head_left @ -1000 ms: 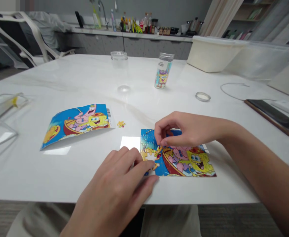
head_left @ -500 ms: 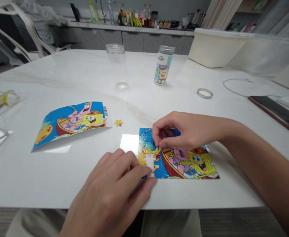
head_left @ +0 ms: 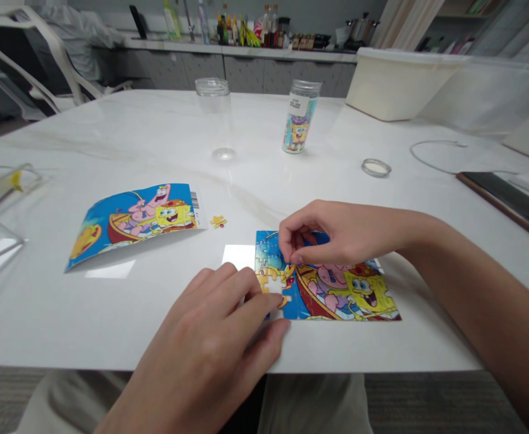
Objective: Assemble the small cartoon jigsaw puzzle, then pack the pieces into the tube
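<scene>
- While both hands rest near its front edge, the white worktop (head_left: 155,132) carries everything in view.
- At the far right stands a cream tub (head_left: 400,84), well apart from the hands.
- Reaching in from below, the left hand (head_left: 210,355) lies palm down with its fingertips on the left edge of the puzzle (head_left: 336,295). Its grip is slack, the fingers are flat, and it has hold of nothing.
- Coming in from the right, the right hand (head_left: 332,232) hovers over the puzzle's upper left part. Its grip is pinched, thumb against forefinger, with the tips down on the puzzle. I cannot tell whether a piece sits between them.
- The puzzle lies flat near the front edge, almost whole, with one piece-shaped gap (head_left: 274,284) showing white just beside the left fingertips.
- A printed sheet (head_left: 133,220) with the same cartoon scene lies to the left of the puzzle, slightly curled and apart from it.
- On the right edge lies a dark phone (head_left: 513,208), with a thin cable looping behind it.
- A labelled jar (head_left: 299,117) stands upright past the puzzle, towards the middle of the worktop.
- To its left stands a clear jar (head_left: 214,114), also upright.
- A round lid (head_left: 376,167) lies flat to the right of the labelled jar.
- One loose yellow piece (head_left: 218,222) lies just beside the sheet's right corner, between the sheet and the puzzle.
</scene>
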Available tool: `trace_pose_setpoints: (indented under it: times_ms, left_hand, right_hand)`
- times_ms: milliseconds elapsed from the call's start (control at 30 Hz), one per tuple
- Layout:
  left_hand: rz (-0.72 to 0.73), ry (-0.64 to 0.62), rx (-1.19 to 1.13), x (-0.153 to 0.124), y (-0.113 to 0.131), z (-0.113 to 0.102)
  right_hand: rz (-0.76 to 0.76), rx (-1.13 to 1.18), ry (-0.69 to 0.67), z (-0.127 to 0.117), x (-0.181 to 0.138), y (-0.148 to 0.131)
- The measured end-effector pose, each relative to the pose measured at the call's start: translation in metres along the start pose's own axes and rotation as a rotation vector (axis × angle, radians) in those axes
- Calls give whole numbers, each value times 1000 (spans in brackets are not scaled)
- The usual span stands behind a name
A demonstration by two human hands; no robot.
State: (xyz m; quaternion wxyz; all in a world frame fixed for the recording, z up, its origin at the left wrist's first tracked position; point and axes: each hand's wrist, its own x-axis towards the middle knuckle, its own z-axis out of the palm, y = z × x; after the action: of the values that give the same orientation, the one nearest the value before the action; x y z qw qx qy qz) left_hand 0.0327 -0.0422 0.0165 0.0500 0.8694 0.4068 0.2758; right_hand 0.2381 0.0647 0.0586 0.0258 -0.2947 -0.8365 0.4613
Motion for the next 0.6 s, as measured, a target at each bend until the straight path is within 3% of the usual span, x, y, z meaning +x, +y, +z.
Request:
trace_pose_setpoints:
  times_ms: [600]
  left_hand:
    - [136,42,82,6,6,0]
  right_hand:
    - [61,-46,-47,-1,0,-6]
